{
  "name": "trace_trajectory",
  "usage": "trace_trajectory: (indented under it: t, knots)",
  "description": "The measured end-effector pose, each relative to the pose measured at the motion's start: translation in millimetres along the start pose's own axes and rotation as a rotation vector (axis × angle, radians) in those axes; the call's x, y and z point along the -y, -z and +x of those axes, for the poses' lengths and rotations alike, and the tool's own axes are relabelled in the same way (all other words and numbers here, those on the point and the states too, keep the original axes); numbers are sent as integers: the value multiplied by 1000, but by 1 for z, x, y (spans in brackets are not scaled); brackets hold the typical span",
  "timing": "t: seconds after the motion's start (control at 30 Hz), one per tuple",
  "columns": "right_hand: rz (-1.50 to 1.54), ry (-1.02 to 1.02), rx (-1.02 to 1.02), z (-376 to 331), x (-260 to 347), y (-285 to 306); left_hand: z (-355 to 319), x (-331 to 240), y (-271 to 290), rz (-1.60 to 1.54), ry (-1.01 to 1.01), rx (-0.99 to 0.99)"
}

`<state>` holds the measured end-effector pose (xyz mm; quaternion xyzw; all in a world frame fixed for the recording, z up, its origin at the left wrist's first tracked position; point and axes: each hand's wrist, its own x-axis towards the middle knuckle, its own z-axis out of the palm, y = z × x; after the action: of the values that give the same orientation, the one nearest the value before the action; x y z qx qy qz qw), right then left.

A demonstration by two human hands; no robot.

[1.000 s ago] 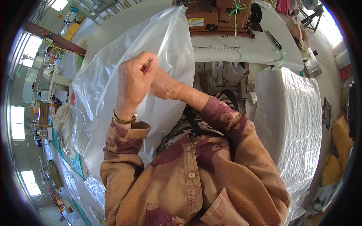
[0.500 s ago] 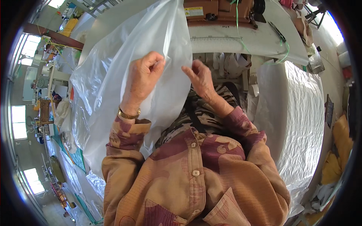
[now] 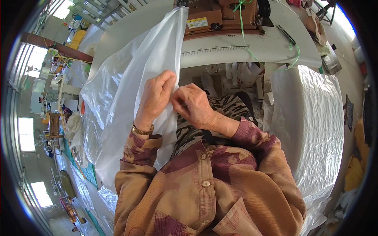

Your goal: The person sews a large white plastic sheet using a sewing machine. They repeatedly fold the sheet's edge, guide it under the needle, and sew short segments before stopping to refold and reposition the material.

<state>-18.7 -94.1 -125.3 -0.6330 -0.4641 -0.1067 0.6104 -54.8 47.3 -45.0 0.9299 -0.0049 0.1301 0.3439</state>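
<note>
A: Which step is showing?
B: Apparently edge-aligning: left hand (image 3: 156, 96) and right hand (image 3: 195, 106) are pinching translucent plastic film (image 3: 124, 100), which is draping leftward from the sewing machine (image 3: 208, 10); next is probably calling for even tension

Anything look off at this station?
Nothing obviously spilled or damaged. One untidy spot: slack green string runs from the brown machine over the front edge of the table and loops back up by the black snips, so it looks loose.
</note>
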Motion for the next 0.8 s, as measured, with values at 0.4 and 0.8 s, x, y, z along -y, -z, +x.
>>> trace_trajectory:
  t: [0.4,0.8]
  knots:
    - [-522,125,158,77,-36,57,10,-10,12,124,-25,177]
    - [-369,157,-15,63,-79,63,151,118,29,226,5,-67]
